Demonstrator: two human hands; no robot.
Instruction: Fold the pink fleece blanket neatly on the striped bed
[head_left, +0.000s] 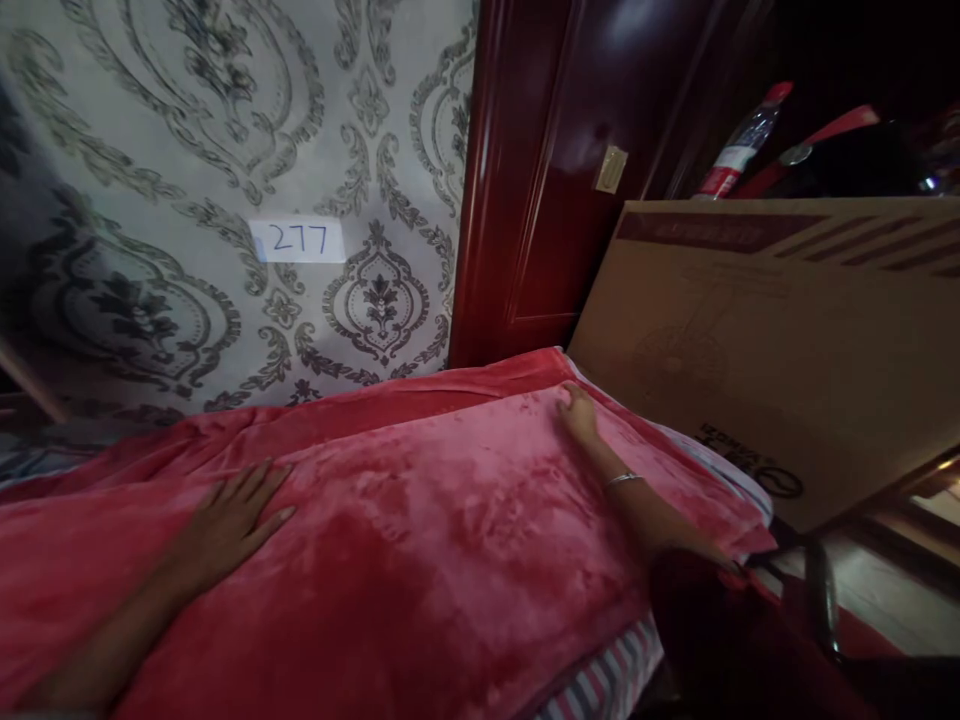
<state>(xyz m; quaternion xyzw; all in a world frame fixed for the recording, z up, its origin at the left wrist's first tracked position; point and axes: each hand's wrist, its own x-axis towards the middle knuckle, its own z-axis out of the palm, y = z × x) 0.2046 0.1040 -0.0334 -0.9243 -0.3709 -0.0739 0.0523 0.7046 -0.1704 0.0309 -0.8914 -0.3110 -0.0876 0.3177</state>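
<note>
A red and pink plush blanket (450,500) lies folded in front of me, its upper layer ending short of the wall. Flat on its left part rests my left hand (232,525), fingers stretched out and holding nothing. At the far right corner of that upper layer, my right hand (577,415) has its fingers curled over the edge, closed on the fabric; the fingertips are partly hidden. More red blanket (420,395) shows behind the fold. Striped cloth (600,680) peeks out below the near edge.
Patterned wallpaper with a paper label (300,240) reading 277 stands behind. A dark red wooden door (540,180) adjoins it. To the right, a large cardboard box (780,330) leans close to the blanket, with a bottle (742,145) behind its top edge.
</note>
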